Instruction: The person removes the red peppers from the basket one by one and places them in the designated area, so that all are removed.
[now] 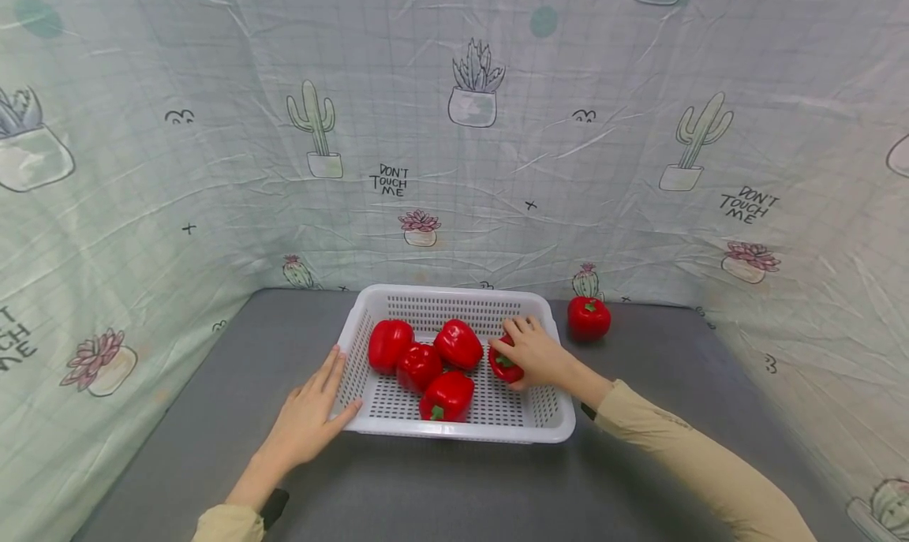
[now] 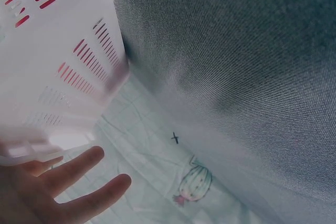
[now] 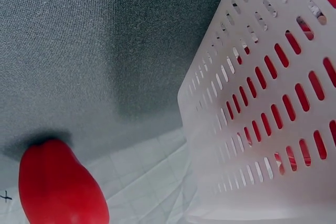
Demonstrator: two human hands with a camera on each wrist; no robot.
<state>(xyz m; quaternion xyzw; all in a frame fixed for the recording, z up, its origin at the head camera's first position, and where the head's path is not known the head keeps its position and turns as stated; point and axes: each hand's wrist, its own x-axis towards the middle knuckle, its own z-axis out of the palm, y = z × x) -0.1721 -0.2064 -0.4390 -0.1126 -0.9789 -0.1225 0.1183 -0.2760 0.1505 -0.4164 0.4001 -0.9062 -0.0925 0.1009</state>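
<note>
A white slotted plastic basket [image 1: 454, 429] holds several glossy red bell peppers. Inside its right end, my right hand [image 1: 534, 354] grips one red bell pepper [image 1: 501, 366] from above, fingers curled over it and its green stem showing. The basket's slotted wall [image 3: 252, 119] hides this hand in the right wrist view. My left hand [image 1: 309, 414] touches the basket's left rim with fingers straight and thumb at the front corner. In the left wrist view, the left fingers [image 2: 73, 169] lie beside the rim. Left of the gripped pepper, other peppers [image 1: 458, 344] cluster together.
One more red bell pepper [image 1: 588, 318] stands outside the basket, on the grey table [image 1: 454, 495] at the back right. Behind and along both sides hangs a pale curtain [image 1: 398, 69] printed with cacti and succulents.
</note>
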